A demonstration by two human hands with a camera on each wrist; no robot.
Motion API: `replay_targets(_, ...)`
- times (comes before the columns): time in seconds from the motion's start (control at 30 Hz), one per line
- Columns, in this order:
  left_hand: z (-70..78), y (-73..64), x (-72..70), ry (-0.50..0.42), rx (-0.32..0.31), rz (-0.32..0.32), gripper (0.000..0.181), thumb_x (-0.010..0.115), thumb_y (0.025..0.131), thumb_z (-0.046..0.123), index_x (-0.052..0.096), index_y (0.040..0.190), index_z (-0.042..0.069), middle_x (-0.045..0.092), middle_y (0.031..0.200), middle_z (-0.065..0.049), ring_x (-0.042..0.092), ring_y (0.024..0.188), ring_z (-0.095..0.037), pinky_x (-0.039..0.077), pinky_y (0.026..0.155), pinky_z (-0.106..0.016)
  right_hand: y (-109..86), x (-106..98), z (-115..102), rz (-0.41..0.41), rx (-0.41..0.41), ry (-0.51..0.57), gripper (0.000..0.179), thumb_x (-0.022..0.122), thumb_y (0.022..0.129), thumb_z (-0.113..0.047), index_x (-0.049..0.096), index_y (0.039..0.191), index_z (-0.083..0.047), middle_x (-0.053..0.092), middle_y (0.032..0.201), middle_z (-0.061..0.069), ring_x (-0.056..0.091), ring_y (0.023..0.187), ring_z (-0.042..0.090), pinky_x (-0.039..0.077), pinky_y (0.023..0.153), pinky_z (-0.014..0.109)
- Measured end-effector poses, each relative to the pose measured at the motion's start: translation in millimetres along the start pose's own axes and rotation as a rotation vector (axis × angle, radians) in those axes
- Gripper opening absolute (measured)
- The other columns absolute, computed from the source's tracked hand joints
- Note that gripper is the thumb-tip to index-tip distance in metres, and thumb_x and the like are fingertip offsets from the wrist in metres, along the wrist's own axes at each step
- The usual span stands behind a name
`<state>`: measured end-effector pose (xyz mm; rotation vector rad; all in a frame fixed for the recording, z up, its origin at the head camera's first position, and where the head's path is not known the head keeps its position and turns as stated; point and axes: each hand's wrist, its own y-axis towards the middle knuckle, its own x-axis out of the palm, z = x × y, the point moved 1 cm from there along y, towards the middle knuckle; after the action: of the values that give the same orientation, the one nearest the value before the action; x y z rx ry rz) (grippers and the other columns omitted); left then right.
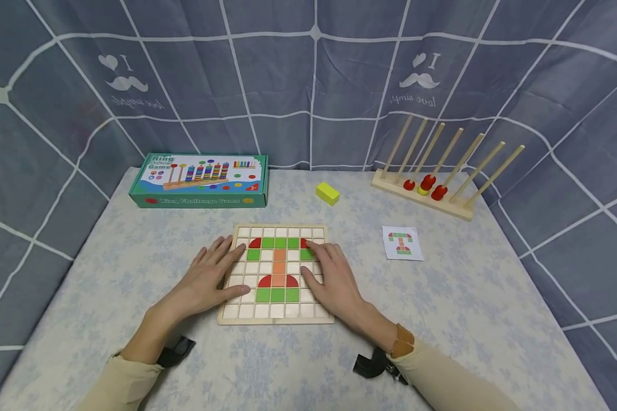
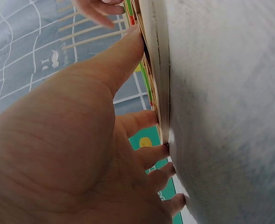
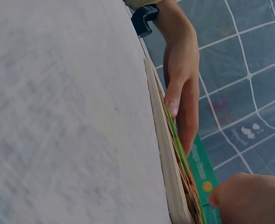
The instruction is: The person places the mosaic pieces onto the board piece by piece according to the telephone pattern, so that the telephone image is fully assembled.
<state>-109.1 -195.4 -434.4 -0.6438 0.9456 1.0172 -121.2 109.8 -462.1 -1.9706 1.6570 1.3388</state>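
A square wooden grid board (image 1: 276,321) lies flat on the table in the head view. Green square tiles (image 1: 277,295), orange tiles (image 1: 279,266) and red quarter-round tiles (image 1: 264,281) form a mushroom-like figure on its white cells. My left hand (image 1: 205,282) rests at the board's left side with fingers spread, thumb and index finger over the edge cells. Its other fingertips reach down beside the board in the left wrist view. On the opposite side, my right hand (image 1: 339,285) lies over the right-hand cells with relaxed fingers, covering part of them.
Right of the board lies a small pattern card (image 1: 402,244) printed with a similar figure. Behind stand a green ring game box (image 1: 200,197), a yellow block (image 1: 328,194) and a wooden peg rack (image 1: 463,212) carrying several red and yellow rings. A blue gridded cloth (image 1: 349,74) hangs behind.
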Motion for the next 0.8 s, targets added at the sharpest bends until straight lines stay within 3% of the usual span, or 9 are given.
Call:
replay_targets(0.2, 1.3, 2.0, -4.6, 0.000, 0.002, -0.001, 0.091, 0.074, 0.096, 0.050, 0.034, 0.165, 0.007, 0.019, 0.173, -0.026, 0.013, 0.161, -0.048, 0.010, 0.125, -0.071, -7.2, -10, -8, 0.022, -0.038, -0.020, 0.036, 0.075, 0.097, -0.024, 0.071, 0.129, -0.008, 0.071, 0.120, 0.004, 0.060, 0.110, 0.020, 0.055, 0.089, 0.037)
replay_targets(0.37, 1.8, 1.4, -7.6, 0.004, -0.007, -0.013, 0.091, 0.073, 0.096, 0.051, 0.034, 0.166, 0.007, 0.018, 0.173, -0.026, 0.013, 0.161, -0.048, 0.010, 0.125, -0.071, -28.4, -15, -19, -0.035, -0.110, 0.063, 0.020, 0.077, 0.097, -0.022, 0.078, 0.114, -0.012, 0.069, 0.112, -0.003, 0.058, 0.104, 0.013, 0.054, 0.082, 0.030)
replay_targets(0.57, 1.4, 1.1, -7.3, 0.003, -0.006, -0.008, 0.091, 0.073, 0.096, 0.051, 0.034, 0.165, 0.007, 0.019, 0.173, -0.026, 0.013, 0.161, -0.047, 0.009, 0.125, -0.071, -40.3, -12, -25, -0.037, -0.181, 0.109, 0.019, 0.082, 0.094, -0.019, 0.078, 0.111, -0.012, 0.067, 0.114, -0.002, 0.057, 0.105, 0.013, 0.054, 0.082, 0.028)
replay_targets(0.8, -1.4, -0.5, 0.1, 0.004, -0.012, -0.007, 0.092, 0.074, 0.095, 0.052, 0.035, 0.165, 0.007, 0.019, 0.173, -0.026, 0.013, 0.161, -0.048, 0.009, 0.125, -0.071, -42.2, -12, -22, 0.007, -0.189, 0.123, 0.011, 0.077, 0.096, -0.011, 0.078, 0.107, -0.012, 0.069, 0.112, -0.002, 0.059, 0.105, 0.013, 0.054, 0.082, 0.029)
